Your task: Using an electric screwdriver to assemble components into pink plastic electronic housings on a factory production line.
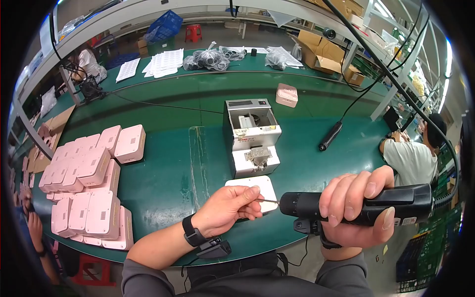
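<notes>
My right hand [358,203] wraps round a black electric screwdriver [411,198], held level with its nose to the left. Thumb and forefinger of my left hand [228,210] pinch the thin metal bit [267,200] at the nose. Whether a screw sits at the bit's tip is hidden by the fingers. Below the left hand lies a pale square casing [267,187] on the green table, partly covered. Just beyond it stands a grey-white screw feeder [253,141] with an open top tray and a metal pick-up block in front.
Pink square casings [91,188] are piled at the left, and one more casing [286,95] lies beyond the feeder. A second black screwdriver [331,136] rests on a cable at the right. Bagged cables [210,59] lie on the far bench. People sit at both sides.
</notes>
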### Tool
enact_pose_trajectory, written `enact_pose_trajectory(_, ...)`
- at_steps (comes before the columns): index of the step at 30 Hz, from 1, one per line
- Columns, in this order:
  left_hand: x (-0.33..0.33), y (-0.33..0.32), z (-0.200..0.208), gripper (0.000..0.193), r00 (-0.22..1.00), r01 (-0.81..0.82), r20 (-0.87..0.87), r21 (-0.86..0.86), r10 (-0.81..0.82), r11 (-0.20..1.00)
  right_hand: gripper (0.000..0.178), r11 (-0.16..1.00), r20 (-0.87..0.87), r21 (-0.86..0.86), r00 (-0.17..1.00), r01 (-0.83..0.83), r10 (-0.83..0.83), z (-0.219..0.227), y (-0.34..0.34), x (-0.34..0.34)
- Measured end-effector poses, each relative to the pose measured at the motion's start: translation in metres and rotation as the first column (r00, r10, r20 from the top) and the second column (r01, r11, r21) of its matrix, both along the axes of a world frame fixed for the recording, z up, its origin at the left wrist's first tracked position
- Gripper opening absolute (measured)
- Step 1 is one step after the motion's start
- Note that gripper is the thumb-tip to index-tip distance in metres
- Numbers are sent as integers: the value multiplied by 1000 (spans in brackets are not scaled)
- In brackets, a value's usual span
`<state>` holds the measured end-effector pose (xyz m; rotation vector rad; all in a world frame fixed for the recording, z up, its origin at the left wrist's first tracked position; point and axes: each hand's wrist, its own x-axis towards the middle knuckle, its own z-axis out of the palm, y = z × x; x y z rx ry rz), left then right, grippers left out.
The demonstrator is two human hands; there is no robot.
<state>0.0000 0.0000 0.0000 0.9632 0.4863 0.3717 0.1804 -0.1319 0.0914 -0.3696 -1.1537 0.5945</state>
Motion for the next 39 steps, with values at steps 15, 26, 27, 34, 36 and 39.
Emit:
enact_pose_trajectory(15, 0, -2, -1, 42, 999, -30, -36, -54, 28, 998, 46, 997, 50, 78, 999, 15, -19, -7, 6, -4)
enact_pose_trajectory(26, 5, -1, 6, 46, 998, 29, -59, -40, -32, 999, 45, 990, 123, 143, 992, -6, -12, -10, 8, -1)
enact_pose_trajectory(27, 7, -3, 9, 46, 998, 45, -45, -34, -46, 998, 45, 989, 124, 147, 992, 0, -18, -10, 8, 0)
enact_pose_trajectory(34, -25, 13, -7, 75, 904, 44, -142, 969, 404, 243, 27, 981, 16, -104, 987, 163, -162, -19, 57, 10)
enact_pose_trajectory(36, -24, 14, -13, 80, 884, 136, -122, 991, 451, 2, 23, 961, 49, -174, 977, 214, -209, -28, 81, 24)
enact_pose_trajectory(39, -22, 20, -28, 84, 883, 296, -230, 949, 409, -105, 18, 936, 96, -243, 967, 254, -237, -40, 108, 37)
